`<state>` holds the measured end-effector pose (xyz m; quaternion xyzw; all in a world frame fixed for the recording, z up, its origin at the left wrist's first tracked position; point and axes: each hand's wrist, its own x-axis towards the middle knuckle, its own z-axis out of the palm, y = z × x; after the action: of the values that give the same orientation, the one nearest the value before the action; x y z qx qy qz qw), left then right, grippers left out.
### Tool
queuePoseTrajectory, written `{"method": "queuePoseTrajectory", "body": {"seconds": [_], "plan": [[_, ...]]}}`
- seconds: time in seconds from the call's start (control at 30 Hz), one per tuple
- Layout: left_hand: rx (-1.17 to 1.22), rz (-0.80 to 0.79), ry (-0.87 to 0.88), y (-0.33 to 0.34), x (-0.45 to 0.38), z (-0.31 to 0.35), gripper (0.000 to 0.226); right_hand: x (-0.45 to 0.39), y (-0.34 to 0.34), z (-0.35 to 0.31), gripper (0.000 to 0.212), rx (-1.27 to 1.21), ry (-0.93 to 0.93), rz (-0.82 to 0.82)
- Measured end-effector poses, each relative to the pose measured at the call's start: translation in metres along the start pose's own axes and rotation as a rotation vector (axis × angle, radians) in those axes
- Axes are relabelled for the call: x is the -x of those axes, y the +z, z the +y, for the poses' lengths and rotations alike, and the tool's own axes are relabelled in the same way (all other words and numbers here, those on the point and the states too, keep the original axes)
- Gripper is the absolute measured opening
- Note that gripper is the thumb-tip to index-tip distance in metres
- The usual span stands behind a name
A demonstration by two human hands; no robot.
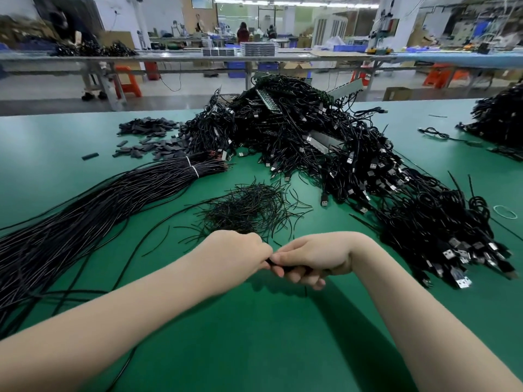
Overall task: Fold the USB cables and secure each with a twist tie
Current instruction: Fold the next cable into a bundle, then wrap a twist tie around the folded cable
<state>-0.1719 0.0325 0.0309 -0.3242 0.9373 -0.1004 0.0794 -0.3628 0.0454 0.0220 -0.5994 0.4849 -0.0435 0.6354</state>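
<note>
Folded USB cable (294,269) — black, held just above the green table (254,349), long axis running roughly left to right across the view, tilted slightly downward toward the right. Left end gripped by the left hand (240,254), fingers curled and closed over it; only a short black stub seen between the two hands. Remainder enclosed by the right hand (311,258), fingers wrapped under and around the bundle, knuckles toward the camera. Hands touching at the fingertips, both in front of the twist ties. Whether a tie was already on the cable could not be told, the hands hiding most of it.

Loose heap of thin black twist ties (249,206) — on the table just beyond the hands. Large pile of unfolded USB cables (311,131) farther back, plugs pointing many ways. Row of bundled cables (441,230) to the right of the right hand, silver plugs pointing toward the near right. Long bound sheaf of black wires (85,210) stretched diagonally at left, its tied end pointing toward the far centre. Small dark flat pieces (150,137) scattered at the far left.
</note>
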Motion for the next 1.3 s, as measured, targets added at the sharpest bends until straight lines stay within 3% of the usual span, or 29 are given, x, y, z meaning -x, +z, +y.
{"method": "queuePoseTrajectory", "body": {"seconds": [0.1, 0.2, 0.27, 0.33, 0.47, 0.6, 0.73, 0.87, 0.97, 1.13, 1.3], "plan": [[0.178, 0.097, -0.106, 0.003, 0.004, -0.013, 0.034, 0.011, -0.009, 0.001, 0.045, -0.146, -0.095, 0.122], [0.568, 0.231, -0.285, 0.015, 0.012, -0.03, 0.027, 0.021, -0.02, 0.01, 0.049, -0.214, -0.157, 0.579], [0.866, 0.311, -0.401, 0.024, 0.013, -0.034, 0.028, 0.02, -0.021, 0.02, 0.041, 0.043, -0.125, 0.878], [1.032, 0.368, -0.476, 0.032, 0.008, -0.029, 0.029, 0.013, -0.012, 0.03, 0.035, 0.346, -0.093, 1.016], [1.222, 0.527, -0.587, 0.042, -0.01, -0.004, 0.03, 0.002, 0.021, 0.034, 0.031, 0.578, 0.023, 1.069], [1.209, 0.684, -0.589, 0.061, -0.012, 0.017, 0.029, -0.004, 0.04, 0.041, 0.034, 0.552, 0.142, 1.106], [1.148, 0.691, -0.514, 0.072, -0.009, 0.02, 0.025, -0.005, 0.045, 0.046, 0.02, 0.498, 0.148, 1.113], [1.072, 0.659, -0.491, 0.071, -0.01, 0.022, 0.024, -0.01, 0.046, 0.041, 0.029, 0.711, 0.14, 1.048], [1.052, 0.646, -0.498, 0.071, -0.011, 0.02, 0.026, -0.009, 0.04, 0.029, 0.027, 0.744, 0.071, 1.039], [0.984, 0.641, -0.55, 0.067, -0.011, 0.017, 0.025, -0.002, 0.027, -0.006, 0.007, 0.628, -0.197, 0.943], [0.858, 0.589, -0.571, 0.063, -0.009, 0.017, 0.026, -0.009, 0.024, -0.017, 0.012, 0.644, -0.298, 0.843]]}}
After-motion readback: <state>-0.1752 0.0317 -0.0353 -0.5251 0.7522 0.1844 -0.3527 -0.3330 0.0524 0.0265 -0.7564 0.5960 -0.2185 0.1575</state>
